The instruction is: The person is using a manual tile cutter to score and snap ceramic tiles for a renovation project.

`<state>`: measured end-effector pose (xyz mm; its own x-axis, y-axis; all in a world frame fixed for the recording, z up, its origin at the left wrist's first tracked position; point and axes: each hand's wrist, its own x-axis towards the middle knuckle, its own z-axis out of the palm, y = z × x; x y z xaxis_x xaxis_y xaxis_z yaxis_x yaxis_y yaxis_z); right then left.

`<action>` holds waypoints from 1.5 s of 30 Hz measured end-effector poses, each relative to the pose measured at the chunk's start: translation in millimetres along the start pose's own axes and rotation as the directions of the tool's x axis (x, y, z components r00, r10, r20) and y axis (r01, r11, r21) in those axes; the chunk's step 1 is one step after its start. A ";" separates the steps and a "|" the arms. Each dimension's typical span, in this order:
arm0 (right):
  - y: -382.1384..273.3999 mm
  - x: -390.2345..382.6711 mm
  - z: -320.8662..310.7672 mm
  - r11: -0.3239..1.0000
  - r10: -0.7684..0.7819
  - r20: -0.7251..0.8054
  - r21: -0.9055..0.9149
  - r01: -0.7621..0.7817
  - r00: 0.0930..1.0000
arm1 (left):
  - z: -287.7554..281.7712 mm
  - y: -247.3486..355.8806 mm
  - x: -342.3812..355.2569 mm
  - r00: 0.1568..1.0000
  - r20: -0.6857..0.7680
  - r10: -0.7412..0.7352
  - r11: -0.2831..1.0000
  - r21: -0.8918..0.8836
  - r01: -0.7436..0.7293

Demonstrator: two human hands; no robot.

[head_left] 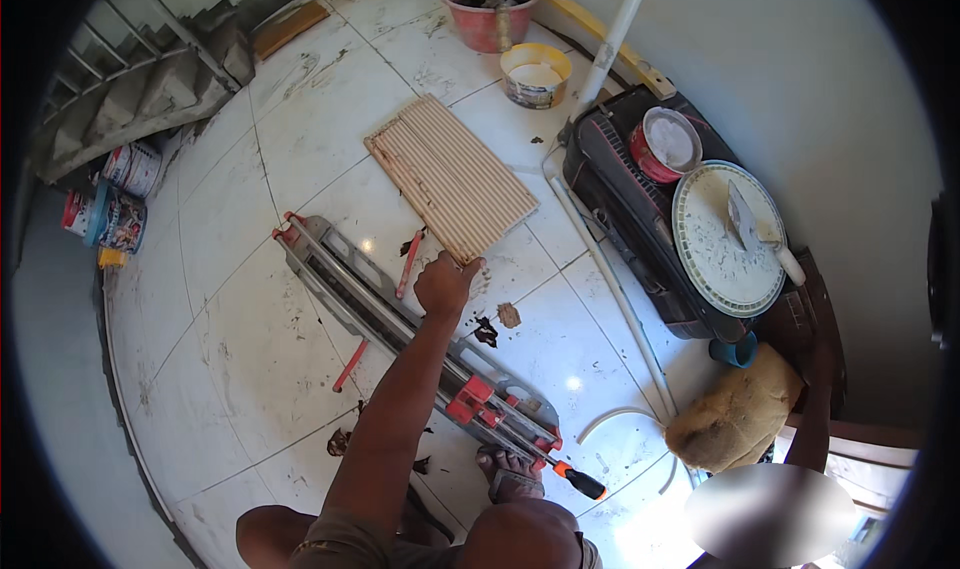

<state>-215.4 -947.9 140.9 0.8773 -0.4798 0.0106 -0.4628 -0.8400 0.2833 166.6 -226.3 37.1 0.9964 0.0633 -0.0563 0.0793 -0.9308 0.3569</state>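
Observation:
My left hand [445, 285] reaches forward over the floor and is closed on the near corner of a beige tile with a ribbed face [455, 179]. The tile lies at a slant on the white floor tiles. Just nearer to me, a manual tile cutter [400, 334] with steel rails and red fittings stretches diagonally under my forearm. Its orange and black handle [583, 481] points toward my right foot. A red bar [409, 264] of the cutter sticks out close to my fingers. My right hand is out of view.
At right, a black case [620, 209] carries a round plate with a trowel [743, 219] and a red tub [665, 144]. A co-worker's arm [815, 399] is beyond a brown sponge [735, 409]. Buckets [118, 217] stand left; a yellow tub [537, 74] and red basin [490, 24] stand ahead.

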 end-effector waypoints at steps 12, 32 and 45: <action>15.5 -20.8 -28.6 0.987 0.123 0.204 -0.130 -0.098 0.971 | -16.5 -20.0 6.1 0.984 0.070 0.165 0.977 0.125 -0.172; -310.9 -94.9 -448.7 0.889 -0.456 0.073 -0.017 0.458 0.887 | -234.5 -152.2 -78.7 0.757 0.600 0.259 0.739 -0.628 0.244; -612.8 -91.7 -388.6 0.116 -0.712 -0.700 -0.191 0.975 -0.053 | -248.6 -146.2 -163.7 0.851 0.343 0.398 -0.380 -0.783 0.493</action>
<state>37.1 -290.7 338.9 0.3719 0.8010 0.4691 0.8259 -0.5162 0.2267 -0.7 -11.0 226.0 0.8693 -0.4398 -0.2257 0.4844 0.6666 0.5665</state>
